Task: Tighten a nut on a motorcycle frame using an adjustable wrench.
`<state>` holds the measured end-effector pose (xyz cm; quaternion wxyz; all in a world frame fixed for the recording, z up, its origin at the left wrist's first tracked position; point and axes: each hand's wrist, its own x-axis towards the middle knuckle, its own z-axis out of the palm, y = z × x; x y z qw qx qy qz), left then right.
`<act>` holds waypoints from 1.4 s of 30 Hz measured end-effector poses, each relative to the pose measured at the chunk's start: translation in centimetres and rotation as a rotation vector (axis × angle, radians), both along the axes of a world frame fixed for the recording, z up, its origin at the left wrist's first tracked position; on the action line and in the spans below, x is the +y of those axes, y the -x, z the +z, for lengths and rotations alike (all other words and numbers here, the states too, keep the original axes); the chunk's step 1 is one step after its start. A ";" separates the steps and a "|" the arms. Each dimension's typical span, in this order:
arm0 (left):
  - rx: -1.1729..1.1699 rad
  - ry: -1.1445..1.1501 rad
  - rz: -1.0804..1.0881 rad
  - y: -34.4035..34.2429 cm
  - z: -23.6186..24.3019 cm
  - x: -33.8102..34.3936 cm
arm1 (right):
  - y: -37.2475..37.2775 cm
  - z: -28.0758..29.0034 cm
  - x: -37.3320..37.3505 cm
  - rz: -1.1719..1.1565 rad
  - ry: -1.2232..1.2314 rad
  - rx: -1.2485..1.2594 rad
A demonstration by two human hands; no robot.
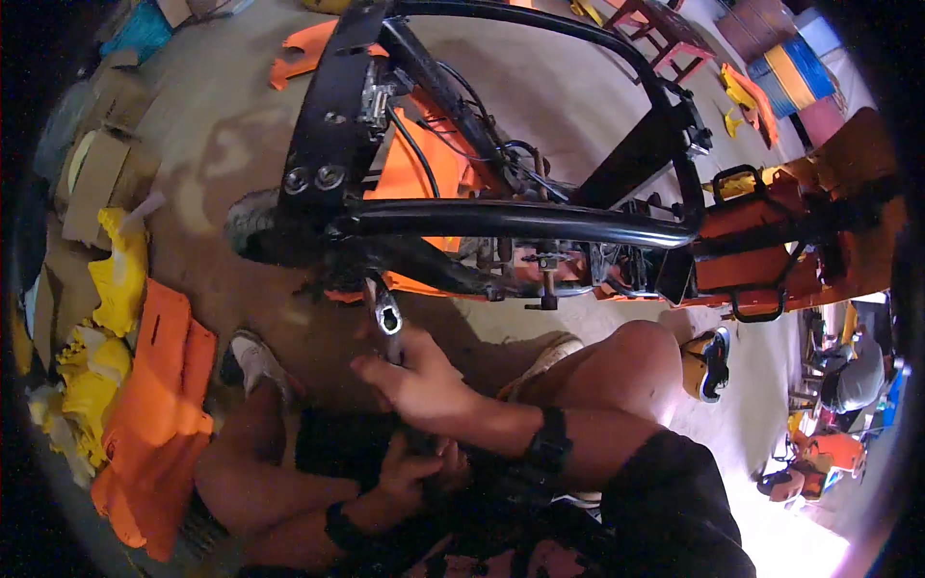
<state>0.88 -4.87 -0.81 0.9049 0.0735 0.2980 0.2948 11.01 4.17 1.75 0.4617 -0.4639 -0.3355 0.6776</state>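
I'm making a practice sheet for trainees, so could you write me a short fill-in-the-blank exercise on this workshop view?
1. The hand gripping the metal tool is the person's ____ one.
2. The tubular frame in front of the person is coloured ____.
3. The large panel on the floor at the picture's left is coloured ____.
4. The smaller pieces just left of that panel are coloured ____.

Missing words: right; black; orange; yellow.

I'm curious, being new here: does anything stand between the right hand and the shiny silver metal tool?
Nothing visible does: the right hand grips the shiny silver metal tool directly. Whether the tool's upper end touches the black tubular metal frame is unclear.
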 end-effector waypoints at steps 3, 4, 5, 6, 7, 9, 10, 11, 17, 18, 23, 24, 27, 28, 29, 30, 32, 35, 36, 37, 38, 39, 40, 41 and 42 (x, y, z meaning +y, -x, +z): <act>0.023 -0.052 -0.034 -0.2 0.2 0.5 | -0.2 -0.5 -0.1 -0.001 0.006 -0.019; 0.050 -0.088 -0.048 -0.2 0.5 0.8 | -0.2 -0.5 0.0 0.011 0.009 -0.028; 0.060 -0.071 -0.048 -0.2 0.5 0.8 | -0.3 -0.3 0.1 0.008 0.000 -0.025; 0.068 -0.053 -0.046 -0.3 0.5 0.8 | -0.5 0.0 0.1 0.006 -0.008 -0.023; 0.084 -0.036 -0.040 -0.2 0.5 0.7 | -0.4 0.0 0.1 0.010 -0.008 -0.025; 0.112 0.002 -0.024 0.0 0.3 0.5 | -0.4 -0.2 0.1 0.028 -0.004 -0.044; 0.098 -0.019 -0.029 0.1 0.2 0.6 | -0.3 -0.2 0.2 0.041 0.008 -0.057; 0.082 -0.039 -0.036 0.2 -0.1 0.6 | -0.3 -0.3 0.1 0.052 0.020 -0.071; -0.180 0.015 -0.182 0.4 1.2 1.7 | -0.7 0.6 0.0 0.078 0.185 -0.028; -0.233 0.039 -0.221 0.7 1.0 1.6 | -0.7 0.7 -0.1 0.076 0.233 -0.012; -0.292 0.030 -0.343 1.0 0.3 1.9 | -0.4 0.7 0.1 0.057 0.243 0.074; -0.251 0.003 -0.357 1.1 0.1 1.9 | -0.4 1.0 0.2 0.051 0.248 0.079; -0.248 -0.002 -0.389 1.0 0.4 2.1 | -0.5 1.1 0.0 0.010 0.240 0.087; -0.269 0.011 -0.395 1.0 0.4 2.0 | -0.4 0.8 -0.1 -0.005 0.237 0.088; -0.295 0.067 -0.364 0.9 0.4 1.8 | -0.3 0.4 -0.1 -0.006 0.261 0.083; -0.321 0.123 -0.333 0.9 0.4 1.6 | 0.0 -0.2 -0.1 -0.007 0.285 0.079; -0.411 0.272 -0.302 0.7 0.1 1.5 | -0.3 -1.5 -0.1 -0.009 0.321 0.050; -0.428 0.346 -0.290 0.7 0.2 1.6 | -0.6 -2.7 -0.4 0.036 0.337 0.016; -0.343 0.241 -0.304 0.8 0.3 1.6 | -0.7 -2.6 -0.8 0.052 0.333 0.005; -0.253 0.142 -0.318 1.0 0.2 1.5 | -0.6 -2.5 -0.9 0.067 0.333 -0.003; -0.208 0.082 -0.357 1.1 0.4 1.7 | -0.4 -2.0 -0.9 0.065 0.276 -0.029; -0.162 0.022 -0.394 1.3 0.6 1.9 | -0.2 -1.1 -1.0 0.064 0.218 -0.055; -0.118 -0.039 -0.428 1.3 0.9 2.2 | 0.0 0.1 -0.9 0.066 0.160 -0.082; -0.136 -0.083 -0.373 1.2 0.8 2.2 | 0.3 0.8 -0.8 0.048 0.153 -0.046; -0.150 -0.130 -0.321 1.2 0.6 2.2 | 0.5 1.4 -0.5 0.028 0.148 -0.011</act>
